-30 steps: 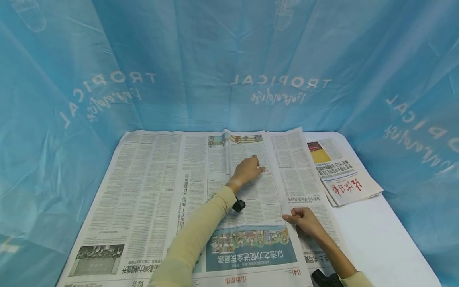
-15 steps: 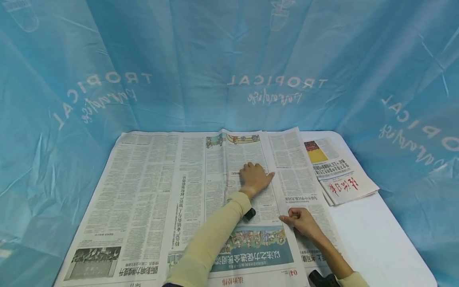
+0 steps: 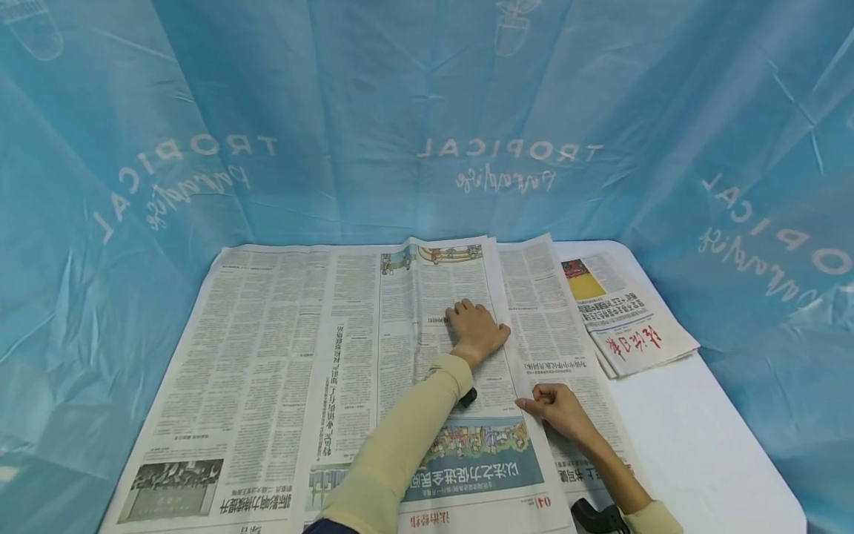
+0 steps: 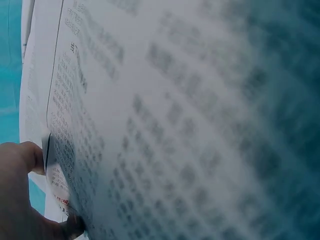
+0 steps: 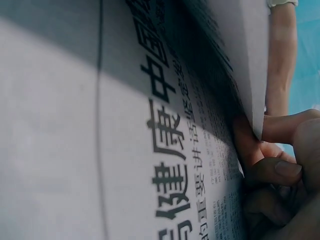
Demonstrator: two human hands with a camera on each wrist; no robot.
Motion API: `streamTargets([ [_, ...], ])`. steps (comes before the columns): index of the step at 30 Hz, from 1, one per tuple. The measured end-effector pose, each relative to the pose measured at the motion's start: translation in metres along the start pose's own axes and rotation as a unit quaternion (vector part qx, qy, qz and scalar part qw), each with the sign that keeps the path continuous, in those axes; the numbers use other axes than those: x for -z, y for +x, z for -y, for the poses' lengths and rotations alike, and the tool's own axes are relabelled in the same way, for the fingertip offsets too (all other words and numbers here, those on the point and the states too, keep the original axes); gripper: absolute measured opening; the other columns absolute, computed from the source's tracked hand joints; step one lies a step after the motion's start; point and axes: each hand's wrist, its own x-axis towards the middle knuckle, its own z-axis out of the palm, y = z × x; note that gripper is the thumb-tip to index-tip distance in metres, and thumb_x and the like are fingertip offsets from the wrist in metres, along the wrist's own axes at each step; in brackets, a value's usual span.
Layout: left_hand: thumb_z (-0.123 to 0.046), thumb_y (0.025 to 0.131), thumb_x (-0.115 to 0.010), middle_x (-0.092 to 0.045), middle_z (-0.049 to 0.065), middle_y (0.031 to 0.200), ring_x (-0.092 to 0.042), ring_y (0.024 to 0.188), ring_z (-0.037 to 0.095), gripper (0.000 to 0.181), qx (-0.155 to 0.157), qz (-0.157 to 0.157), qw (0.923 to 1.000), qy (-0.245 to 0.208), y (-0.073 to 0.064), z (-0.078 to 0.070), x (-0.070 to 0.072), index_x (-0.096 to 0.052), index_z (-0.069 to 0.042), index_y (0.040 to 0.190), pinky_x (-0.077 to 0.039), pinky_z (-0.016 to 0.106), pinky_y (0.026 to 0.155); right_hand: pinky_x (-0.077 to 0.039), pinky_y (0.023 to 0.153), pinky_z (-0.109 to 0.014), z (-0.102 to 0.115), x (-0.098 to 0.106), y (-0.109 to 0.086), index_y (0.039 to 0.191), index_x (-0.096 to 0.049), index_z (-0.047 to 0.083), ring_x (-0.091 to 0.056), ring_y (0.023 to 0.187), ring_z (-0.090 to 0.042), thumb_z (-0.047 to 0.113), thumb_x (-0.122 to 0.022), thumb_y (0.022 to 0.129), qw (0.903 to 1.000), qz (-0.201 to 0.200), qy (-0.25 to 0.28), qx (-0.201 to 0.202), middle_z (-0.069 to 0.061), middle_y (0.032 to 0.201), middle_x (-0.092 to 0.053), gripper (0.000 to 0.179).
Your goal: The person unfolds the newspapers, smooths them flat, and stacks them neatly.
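An open newspaper (image 3: 440, 371) lies across the table, its right-hand edge overlapping more newsprint below. My left hand (image 3: 477, 331) rests on the upper half of this page, fingers spread toward its far side and thumb near the right edge. Close up in the left wrist view, the paper (image 4: 135, 130) curves beside the thumb and a finger. Lower down, my right hand (image 3: 559, 409) pinches the right edge of the same sheet between thumb and index finger. The right wrist view shows that sheet's lifted edge (image 5: 252, 75) between the fingers, above printed page (image 5: 125, 160).
A folded stack of newspapers (image 3: 630, 330) lies at the right on the white tabletop (image 3: 694, 437). Blue printed curtain (image 3: 373, 133) hangs around the back and sides. A wide newspaper page (image 3: 260, 348) covers the table's left part.
My left hand has gone from a bent-finger pose near the page's middle to spread fingers on the page, shifted slightly right and nearer. My right hand keeps its pinch on the edge.
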Motion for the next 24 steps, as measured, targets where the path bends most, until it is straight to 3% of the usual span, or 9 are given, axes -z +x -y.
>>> streamTargets([
  [3,-0.054,0.093,-0.045,-0.059,0.014,0.112,-0.054,0.101,0.03,0.05,-0.016,-0.009,0.9997,-0.017,0.001,0.003,-0.001,-0.069,-0.011,0.102,-0.04,0.047,0.084,-0.026,0.044,-0.02,-0.002,0.0,0.001,0.063,-0.047,0.009,-0.023,0.043,-0.005,0.028,-0.076,0.085,1.0,0.003,0.001,0.007,0.009,0.048,-0.028,0.042],
  [7,-0.044,0.096,-0.046,-0.061,0.012,0.106,-0.056,0.099,0.029,0.04,-0.075,-0.013,0.9962,-0.043,0.003,0.012,0.0,-0.07,-0.012,0.088,-0.042,0.047,0.085,-0.026,0.046,-0.019,-0.005,0.001,0.0,0.063,-0.045,0.006,-0.023,0.044,-0.003,0.024,-0.074,0.087,0.9994,0.007,0.005,0.032,0.008,0.05,-0.026,0.042],
  [10,-0.04,0.098,-0.046,-0.062,0.012,0.105,-0.057,0.099,0.029,0.038,-0.12,0.003,0.9906,-0.066,0.005,0.02,0.002,-0.069,-0.013,0.083,-0.043,0.048,0.086,-0.026,0.046,-0.018,-0.007,0.002,-0.001,0.064,-0.044,0.002,-0.023,0.043,-0.002,0.02,-0.072,0.088,0.9984,0.009,0.016,0.054,0.008,0.051,-0.024,0.041],
  [12,-0.039,0.1,-0.044,-0.06,0.013,0.109,-0.056,0.101,0.03,0.039,-0.134,0.028,0.9871,-0.083,0.007,0.025,0.004,-0.068,-0.012,0.085,-0.041,0.049,0.087,-0.025,0.045,-0.019,-0.008,0.002,-0.001,0.065,-0.044,-0.001,-0.022,0.043,-0.002,0.018,-0.071,0.09,0.9971,0.012,0.023,0.071,0.007,0.051,-0.023,0.041],
  [17,-0.031,0.1,-0.041,-0.054,0.01,0.096,-0.048,0.086,0.026,0.035,-0.141,0.082,0.9728,-0.164,0.01,0.036,0.01,-0.057,-0.012,0.075,-0.031,0.041,0.077,-0.024,0.044,-0.021,-0.008,0.004,-0.002,0.065,-0.042,-0.001,-0.02,0.044,-0.002,0.014,-0.066,0.093,0.993,0.021,0.03,0.112,0.009,0.053,-0.021,0.04],
  [21,-0.025,0.096,-0.046,-0.04,0.001,0.065,-0.03,0.061,0.016,0.038,-0.152,0.076,0.9586,-0.228,0.01,0.043,0.017,-0.043,-0.016,0.059,-0.023,0.034,0.068,-0.025,0.041,-0.022,-0.008,0.007,-0.002,0.068,-0.044,0.001,-0.022,0.043,-0.001,0.016,-0.061,0.097,0.9922,0.037,0.049,0.109,0.009,0.052,-0.024,0.037],
  [24,-0.022,0.095,-0.049,-0.031,-0.004,0.052,-0.021,0.052,0.011,0.041,-0.16,0.077,0.9467,-0.269,0.011,0.048,0.021,-0.038,-0.018,0.056,-0.023,0.032,0.066,-0.025,0.036,-0.024,-0.01,0.009,-0.002,0.073,-0.05,-0.002,-0.024,0.04,-0.001,0.019,-0.053,0.102,0.9902,0.061,0.08,0.096,0.006,0.049,-0.027,0.036],
])
